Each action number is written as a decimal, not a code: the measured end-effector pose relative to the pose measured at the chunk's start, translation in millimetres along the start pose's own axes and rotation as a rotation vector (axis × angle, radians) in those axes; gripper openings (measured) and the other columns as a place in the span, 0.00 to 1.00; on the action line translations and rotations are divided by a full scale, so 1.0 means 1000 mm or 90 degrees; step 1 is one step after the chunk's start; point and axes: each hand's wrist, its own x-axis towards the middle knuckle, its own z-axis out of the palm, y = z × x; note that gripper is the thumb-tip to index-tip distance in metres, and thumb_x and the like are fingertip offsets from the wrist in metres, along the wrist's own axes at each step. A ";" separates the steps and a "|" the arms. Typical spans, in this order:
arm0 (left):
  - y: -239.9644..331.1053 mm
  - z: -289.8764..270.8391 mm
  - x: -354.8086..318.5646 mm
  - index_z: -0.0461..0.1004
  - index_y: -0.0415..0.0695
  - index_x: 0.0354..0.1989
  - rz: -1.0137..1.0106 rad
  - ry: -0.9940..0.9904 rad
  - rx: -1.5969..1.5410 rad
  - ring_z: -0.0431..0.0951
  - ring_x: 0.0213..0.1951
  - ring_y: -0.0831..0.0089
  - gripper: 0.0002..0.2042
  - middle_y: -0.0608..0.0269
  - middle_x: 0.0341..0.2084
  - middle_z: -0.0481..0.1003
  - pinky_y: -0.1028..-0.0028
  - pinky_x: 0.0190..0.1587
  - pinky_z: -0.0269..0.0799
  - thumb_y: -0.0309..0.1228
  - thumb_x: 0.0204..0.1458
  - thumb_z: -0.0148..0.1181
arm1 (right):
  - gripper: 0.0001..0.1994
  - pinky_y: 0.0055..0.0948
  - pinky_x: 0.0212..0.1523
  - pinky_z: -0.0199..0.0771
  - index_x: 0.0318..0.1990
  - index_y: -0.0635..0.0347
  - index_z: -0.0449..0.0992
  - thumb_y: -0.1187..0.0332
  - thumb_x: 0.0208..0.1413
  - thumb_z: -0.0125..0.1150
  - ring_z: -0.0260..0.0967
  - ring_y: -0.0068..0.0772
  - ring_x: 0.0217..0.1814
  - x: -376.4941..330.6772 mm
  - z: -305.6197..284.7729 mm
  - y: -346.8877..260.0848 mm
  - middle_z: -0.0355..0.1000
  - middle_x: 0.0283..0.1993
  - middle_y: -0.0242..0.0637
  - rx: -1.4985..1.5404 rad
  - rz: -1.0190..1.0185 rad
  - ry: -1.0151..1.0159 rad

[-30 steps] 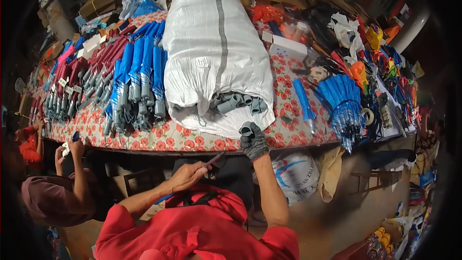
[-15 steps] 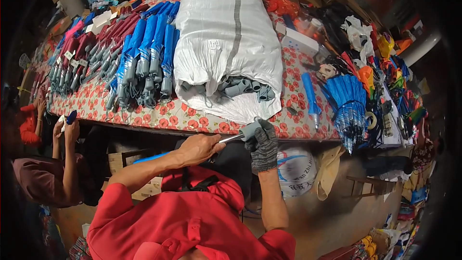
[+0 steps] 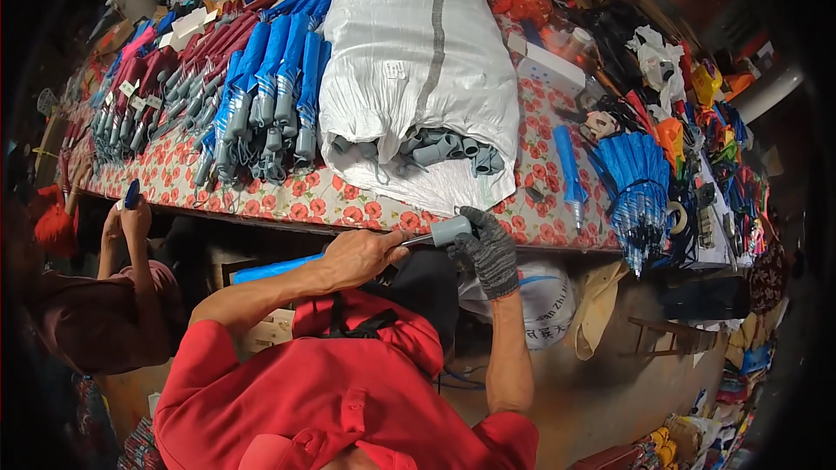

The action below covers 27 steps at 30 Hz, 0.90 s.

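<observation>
Left fingers (image 3: 394, 240) tight on 1 metal shaft (image 3: 420, 240), gloved right fingers (image 3: 478, 223) around grey handle (image 3: 450, 231)

One grey handle (image 3: 451, 231) and one metal shaft (image 3: 418, 241) were held by two sets of fingers, the bare left fingers (image 3: 387, 245) and the gloved right fingers (image 3: 476, 246). On one counter (image 3: 348, 211), one white sack (image 3: 383, 35) was seen, with at least five loose handles (image 3: 428, 153) in its mouth. At least four blue umbrellas (image 3: 283, 57) and over ten maroon umbrellas (image 3: 222, 39) were made out; an exact count was prevented by overlap. One lone umbrella (image 3: 568, 157), one blue bundle (image 3: 634, 165) and one white box (image 3: 550, 67) were also counted.
</observation>
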 end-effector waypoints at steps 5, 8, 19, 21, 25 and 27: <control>-0.005 0.001 0.003 0.71 0.52 0.58 0.035 0.003 0.089 0.78 0.20 0.51 0.18 0.51 0.16 0.75 0.53 0.23 0.71 0.44 0.64 0.51 | 0.21 0.26 0.36 0.81 0.58 0.67 0.72 0.74 0.57 0.65 0.76 0.27 0.35 0.007 0.000 0.000 0.77 0.40 0.42 -0.086 0.106 0.047; -0.006 0.000 0.002 0.71 0.52 0.56 0.051 0.027 0.102 0.78 0.21 0.51 0.17 0.53 0.16 0.75 0.53 0.23 0.71 0.45 0.64 0.51 | 0.21 0.27 0.30 0.80 0.58 0.67 0.71 0.70 0.59 0.66 0.77 0.28 0.31 0.008 0.003 -0.002 0.77 0.40 0.43 -0.037 0.196 0.053; -0.004 -0.006 0.006 0.69 0.51 0.52 0.051 -0.017 0.121 0.80 0.24 0.50 0.14 0.53 0.20 0.77 0.51 0.26 0.72 0.44 0.64 0.50 | 0.17 0.27 0.27 0.78 0.56 0.66 0.71 0.70 0.62 0.60 0.78 0.30 0.30 0.005 -0.008 -0.004 0.76 0.40 0.46 -0.153 0.247 -0.001; -0.003 -0.006 0.006 0.69 0.51 0.52 0.048 -0.022 0.120 0.80 0.25 0.51 0.14 0.53 0.20 0.77 0.51 0.27 0.73 0.44 0.64 0.50 | 0.17 0.27 0.26 0.77 0.55 0.67 0.71 0.69 0.62 0.60 0.77 0.30 0.29 0.003 -0.010 0.002 0.76 0.38 0.45 -0.168 0.220 -0.006; -0.007 -0.006 0.005 0.69 0.52 0.53 0.022 -0.060 0.155 0.80 0.26 0.51 0.15 0.54 0.21 0.78 0.52 0.27 0.73 0.43 0.64 0.50 | 0.17 0.27 0.23 0.76 0.55 0.66 0.71 0.67 0.63 0.58 0.76 0.30 0.25 0.004 -0.008 0.006 0.77 0.34 0.44 -0.038 0.123 -0.077; -0.013 -0.001 0.004 0.69 0.51 0.54 0.055 -0.027 0.143 0.80 0.25 0.52 0.15 0.55 0.23 0.78 0.53 0.26 0.74 0.43 0.64 0.49 | 0.16 0.26 0.22 0.75 0.54 0.64 0.72 0.65 0.63 0.58 0.75 0.30 0.22 0.010 -0.008 0.000 0.77 0.31 0.42 -0.056 0.243 -0.088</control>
